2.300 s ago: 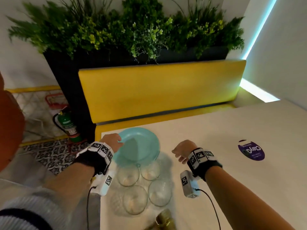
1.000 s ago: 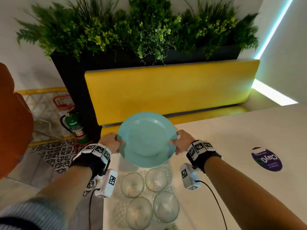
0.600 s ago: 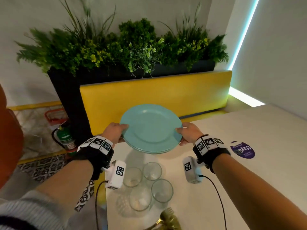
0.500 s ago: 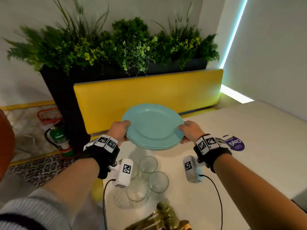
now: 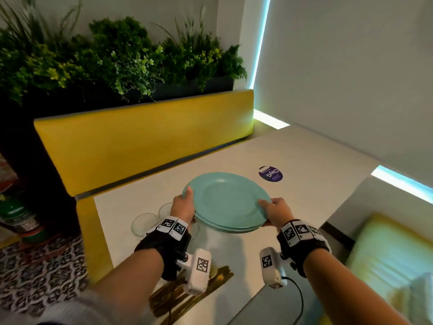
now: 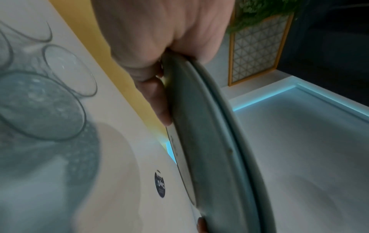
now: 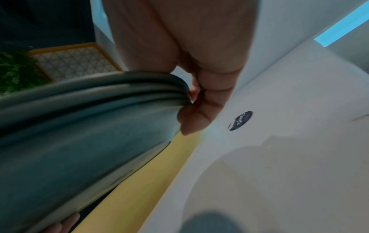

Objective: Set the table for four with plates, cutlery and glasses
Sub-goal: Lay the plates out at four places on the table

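A stack of teal plates [image 5: 228, 200] is held in the air above the white tabletop [image 5: 311, 160], level and clear of the surface, with its shadow falling on the tabletop below. The left hand [image 5: 184, 206] grips the stack's left rim, thumb on top and fingers [image 6: 157, 93] curled underneath. The right hand [image 5: 275, 211] grips the opposite rim the same way, thumb lying on the top plate and fingers [image 7: 196, 116] curled under the bottom one. In the right wrist view three rims seem to lie one on another, though blur makes the count uncertain.

Clear glasses [image 5: 143, 222] stand grouped on the tabletop to the left of the stack, partly hidden behind the left wrist. Gold-coloured cutlery [image 5: 187, 292] lies on the tabletop at its near edge, under the left forearm. A round purple sticker [image 5: 270, 174] sits on the tabletop just beyond the plates. A yellow bench back [image 5: 140, 139] runs along the far side, with green plants [image 5: 112, 57] in a dark planter above it.
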A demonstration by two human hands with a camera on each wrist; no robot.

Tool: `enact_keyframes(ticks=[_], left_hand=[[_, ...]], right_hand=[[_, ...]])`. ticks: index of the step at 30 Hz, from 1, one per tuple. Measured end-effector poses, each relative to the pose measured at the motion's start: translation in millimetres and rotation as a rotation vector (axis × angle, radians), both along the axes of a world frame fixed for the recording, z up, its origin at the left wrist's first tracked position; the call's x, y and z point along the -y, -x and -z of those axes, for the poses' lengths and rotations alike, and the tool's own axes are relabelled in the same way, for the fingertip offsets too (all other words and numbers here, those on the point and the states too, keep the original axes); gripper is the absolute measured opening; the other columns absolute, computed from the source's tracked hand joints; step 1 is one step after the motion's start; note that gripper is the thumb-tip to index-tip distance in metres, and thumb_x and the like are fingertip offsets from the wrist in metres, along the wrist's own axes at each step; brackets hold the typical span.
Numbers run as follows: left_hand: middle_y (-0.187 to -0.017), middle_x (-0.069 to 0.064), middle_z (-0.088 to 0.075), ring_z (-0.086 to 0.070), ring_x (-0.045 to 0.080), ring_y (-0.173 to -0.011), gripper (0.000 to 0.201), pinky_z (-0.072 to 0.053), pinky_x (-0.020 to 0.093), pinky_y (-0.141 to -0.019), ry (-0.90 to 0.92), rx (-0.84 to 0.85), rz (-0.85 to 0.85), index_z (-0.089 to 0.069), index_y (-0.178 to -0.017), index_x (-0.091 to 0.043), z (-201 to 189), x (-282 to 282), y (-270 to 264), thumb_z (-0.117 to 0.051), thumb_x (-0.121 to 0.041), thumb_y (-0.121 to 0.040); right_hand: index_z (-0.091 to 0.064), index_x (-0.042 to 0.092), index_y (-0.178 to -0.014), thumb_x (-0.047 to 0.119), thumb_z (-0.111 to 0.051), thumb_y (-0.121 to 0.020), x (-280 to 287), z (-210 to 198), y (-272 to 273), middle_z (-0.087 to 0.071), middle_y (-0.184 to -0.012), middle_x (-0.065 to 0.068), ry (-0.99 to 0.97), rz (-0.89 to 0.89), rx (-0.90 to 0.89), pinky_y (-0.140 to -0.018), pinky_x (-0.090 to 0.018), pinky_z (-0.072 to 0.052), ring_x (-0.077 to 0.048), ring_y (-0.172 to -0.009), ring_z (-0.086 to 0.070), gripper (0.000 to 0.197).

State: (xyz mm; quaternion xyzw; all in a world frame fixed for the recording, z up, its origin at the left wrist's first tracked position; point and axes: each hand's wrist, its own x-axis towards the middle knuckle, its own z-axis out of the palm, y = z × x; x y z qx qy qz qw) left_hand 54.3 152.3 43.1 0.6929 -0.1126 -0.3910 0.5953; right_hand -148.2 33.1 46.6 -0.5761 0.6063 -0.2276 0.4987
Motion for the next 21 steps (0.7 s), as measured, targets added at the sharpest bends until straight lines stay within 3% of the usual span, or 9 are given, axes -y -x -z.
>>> enact_keyframes(ticks=[1, 4, 8, 10, 12, 14, 18, 20, 21], left_hand=[[-0.113, 0.02, -0.066, -0.065, 0.037, -0.1, 0.088, -0.055, 0.052, -0.087, 0.006, -0.002, 0.016, -0.058, -0.119, -0.004, -1.6, 1.6, 9.2, -0.038, -0.073, -0.066], [-0.113, 0.018, -0.065, -0.064, 0.037, -0.102, 0.073, -0.055, 0.051, -0.087, 0.041, -0.003, 0.039, -0.056, -0.119, -0.005, 4.7, 15.0, 27.4, -0.036, -0.064, -0.081], [-0.113, 0.022, -0.065, -0.063, 0.037, -0.103, 0.054, -0.051, 0.054, -0.093, 0.06, 0.047, 0.059, -0.057, -0.104, -0.009, 12.9, 37.0, 47.2, -0.038, -0.053, -0.081], [-0.117, 0.022, -0.063, -0.061, 0.037, -0.106, 0.049, -0.049, 0.052, -0.096, 0.044, 0.052, 0.056, -0.056, -0.112, -0.006, 7.3, 44.5, 56.8, -0.038, -0.046, -0.089], [-0.122, 0.023, -0.059, -0.058, 0.038, -0.111, 0.049, -0.047, 0.051, -0.099, 0.006, 0.062, 0.04, -0.052, -0.121, -0.004, 7.0, 55.8, 62.0, -0.038, -0.041, -0.093], [-0.125, 0.023, -0.057, -0.057, 0.039, -0.113, 0.048, -0.046, 0.05, -0.1, -0.016, 0.08, 0.011, -0.048, -0.126, -0.002, 6.6, 68.2, 64.7, -0.04, -0.038, -0.095], [-0.125, 0.026, -0.055, -0.056, 0.04, -0.113, 0.046, -0.047, 0.051, -0.098, -0.055, 0.129, -0.058, -0.045, -0.129, 0.0, 11.5, 102.7, 57.5, -0.041, -0.033, -0.097], [-0.126, 0.027, -0.055, -0.055, 0.041, -0.114, 0.047, -0.046, 0.051, -0.099, -0.074, 0.146, -0.098, -0.044, -0.129, 0.0, 17.0, 124.6, 49.1, -0.041, -0.033, -0.096], [-0.127, 0.027, -0.054, -0.055, 0.042, -0.114, 0.047, -0.046, 0.052, -0.099, -0.081, 0.152, -0.12, -0.043, -0.129, 0.0, 19.5, 135.5, 45.2, -0.041, -0.034, -0.096]], right_hand=[[-0.055, -0.009, -0.114, 0.022, -0.063, -0.087, -0.2, 1.3, 9.4, -0.065, -0.095, -0.025, -0.011, 0.024, 0.014, -0.041, -0.029, -0.055, -0.025, -0.057, -0.062, 0.042], [-0.06, -0.011, -0.105, 0.016, -0.062, -0.088, 2.2, 4.4, 34.9, -0.063, -0.078, -0.018, -0.038, 0.102, 0.069, -0.053, -0.037, -0.058, -0.026, -0.057, -0.061, 0.032], [-0.06, -0.01, -0.102, 0.014, -0.06, -0.089, 11.2, 3.9, 59.8, -0.061, -0.071, -0.014, -0.063, 0.167, 0.132, -0.048, -0.033, -0.056, -0.025, -0.057, -0.06, 0.027], [-0.059, -0.006, -0.092, 0.014, -0.058, -0.091, 20.1, 2.8, 70.5, -0.06, -0.07, -0.012, -0.079, 0.17, 0.147, -0.049, -0.034, -0.056, -0.026, -0.058, -0.059, 0.02], [-0.053, 0.001, -0.082, 0.014, -0.056, -0.092, 32.6, 1.4, 79.4, -0.058, -0.073, -0.011, -0.104, 0.198, 0.188, -0.041, -0.031, -0.054, -0.026, -0.06, -0.059, 0.017], [-0.05, 0.001, -0.087, 0.014, -0.054, -0.093, 50.0, 1.4, 86.7, -0.056, -0.077, -0.012, -0.119, 0.245, 0.21, -0.044, -0.035, -0.054, -0.028, -0.064, -0.058, 0.015], [-0.052, -0.007, -0.112, 0.016, -0.05, -0.096, 94.0, 7.9, 102.7, -0.057, -0.085, -0.015, -0.128, 0.34, 0.246, -0.075, -0.052, -0.053, -0.031, -0.075, -0.057, 0.029], [-0.049, -0.012, -0.124, 0.02, -0.045, -0.098, 116.4, 10.9, 112.7, -0.055, -0.096, -0.017, -0.108, 0.33, 0.184, -0.088, -0.051, -0.052, -0.03, -0.085, -0.056, 0.041], [-0.047, -0.011, -0.127, 0.021, -0.043, -0.099, 128.2, 13.8, 118.1, -0.053, -0.1, -0.017, -0.111, 0.34, 0.192, -0.087, -0.047, -0.053, -0.03, -0.088, -0.055, 0.043]])
